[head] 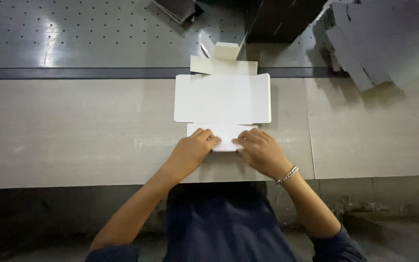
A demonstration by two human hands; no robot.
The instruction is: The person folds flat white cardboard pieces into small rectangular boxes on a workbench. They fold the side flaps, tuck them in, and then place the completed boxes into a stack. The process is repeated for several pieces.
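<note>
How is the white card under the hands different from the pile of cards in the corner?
The flat white card lies alone, spread flat before the person; the stack of cards is heaped and slanted at the far right. The left hand and right hand press the flat card's near flap; nobody touches the stack. Both look like pale cardboard.

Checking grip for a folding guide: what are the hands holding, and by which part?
Both the left hand and the right hand pinch the white cardboard box blank by its near bottom flap, one at each side.
</note>
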